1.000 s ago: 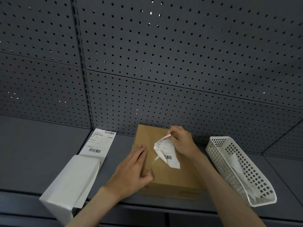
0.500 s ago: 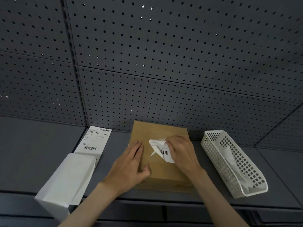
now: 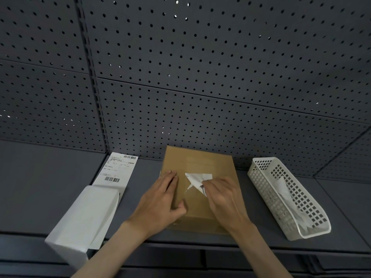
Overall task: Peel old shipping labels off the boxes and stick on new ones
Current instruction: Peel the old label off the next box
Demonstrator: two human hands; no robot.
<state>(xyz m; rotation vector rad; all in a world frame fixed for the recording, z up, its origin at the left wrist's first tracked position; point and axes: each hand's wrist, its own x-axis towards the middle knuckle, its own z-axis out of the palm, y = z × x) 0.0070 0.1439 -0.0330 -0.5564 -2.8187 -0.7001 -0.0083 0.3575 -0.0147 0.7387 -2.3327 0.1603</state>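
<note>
head view: the crumpled white old label point(image 3: 197, 180), a second ago lifted high, is now pulled low across the brown cardboard box point(image 3: 198, 189) at lower centre. right hand point(image 3: 222, 197) fingers pinch it; left hand point(image 3: 160, 199) presses flat, fingers straight. the peel looks nearly done.

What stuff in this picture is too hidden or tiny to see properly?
All in the head view:
- Old label: crumpled, its print mostly folded away and covered by the right hand.
- Right hand's fingertips: hidden behind its own knuckles.
- Cardboard box: its left part lies under the left hand.
- New label: text too small to read.
- White box: near corner cut off behind the left forearm.
- White basket: paper inside partly screened by the mesh.
</note>
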